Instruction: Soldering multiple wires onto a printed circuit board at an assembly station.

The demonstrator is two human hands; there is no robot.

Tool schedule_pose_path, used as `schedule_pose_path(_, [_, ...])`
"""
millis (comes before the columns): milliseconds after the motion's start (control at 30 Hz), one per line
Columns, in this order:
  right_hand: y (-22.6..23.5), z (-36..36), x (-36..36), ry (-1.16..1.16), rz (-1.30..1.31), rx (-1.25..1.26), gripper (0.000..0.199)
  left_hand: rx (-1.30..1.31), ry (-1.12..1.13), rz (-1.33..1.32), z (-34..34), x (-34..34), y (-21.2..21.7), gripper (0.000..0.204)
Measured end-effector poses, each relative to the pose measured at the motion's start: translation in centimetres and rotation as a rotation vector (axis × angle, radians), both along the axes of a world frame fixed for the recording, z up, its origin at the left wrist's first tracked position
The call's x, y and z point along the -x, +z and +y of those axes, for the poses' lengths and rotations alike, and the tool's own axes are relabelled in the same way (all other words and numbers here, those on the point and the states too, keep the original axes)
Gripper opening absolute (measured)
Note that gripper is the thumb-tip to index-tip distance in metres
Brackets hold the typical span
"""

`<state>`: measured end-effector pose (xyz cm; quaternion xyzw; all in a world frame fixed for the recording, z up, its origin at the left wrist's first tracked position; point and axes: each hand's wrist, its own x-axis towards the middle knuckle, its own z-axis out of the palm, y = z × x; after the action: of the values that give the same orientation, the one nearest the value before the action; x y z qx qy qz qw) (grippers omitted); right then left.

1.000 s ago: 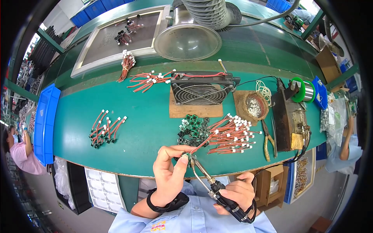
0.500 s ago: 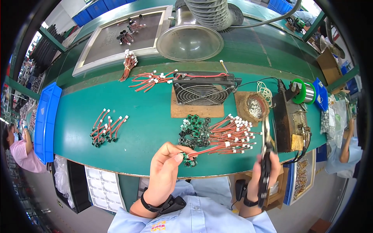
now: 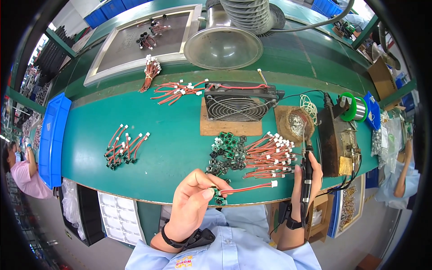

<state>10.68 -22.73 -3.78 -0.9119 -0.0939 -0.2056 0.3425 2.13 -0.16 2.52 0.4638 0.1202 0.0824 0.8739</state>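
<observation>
My left hand point(image 3: 192, 202) is closed, pinching a small green circuit board point(image 3: 218, 194) between thumb and fingers near the front table edge. From the board a red-and-black wire lead point(image 3: 252, 187) runs right to a white connector. My right hand point(image 3: 316, 173) grips a soldering iron point(image 3: 307, 180) with a black handle, held upright. Its thin tip reaches the near right side of a brown round dish point(image 3: 283, 127) with silvery solder bits; whether they touch I cannot tell. Beyond my left hand lie a heap of small green boards point(image 3: 228, 145) and several wire leads point(image 3: 269, 157).
A black fan point(image 3: 238, 105) stands on a board behind the heap. To the right are a soldering station point(image 3: 335, 146) and a green solder spool point(image 3: 355, 107). Wired boards point(image 3: 120, 150) lie at left, near a blue bin point(image 3: 55, 139). A metal fume hood point(image 3: 223, 48) hangs at the back.
The soldering iron has moved forward, bringing its tip to the solder dish. My left hand has lowered slightly with the board, and the lead's white connector has swung right and nearer to me.
</observation>
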Motion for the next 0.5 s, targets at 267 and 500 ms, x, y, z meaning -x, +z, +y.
schedule_pose_path(267, [2.4,-0.2,5.0,0.313,-0.125,-0.348,0.039,-0.104,-0.017,-0.105,0.7,0.2,-1.8,0.008])
schedule_pose_path(500, [4.7,1.4,6.2,0.810,-0.038,-0.259,0.037,-0.345,0.107,-0.101,-0.1,0.1,-2.5,0.007])
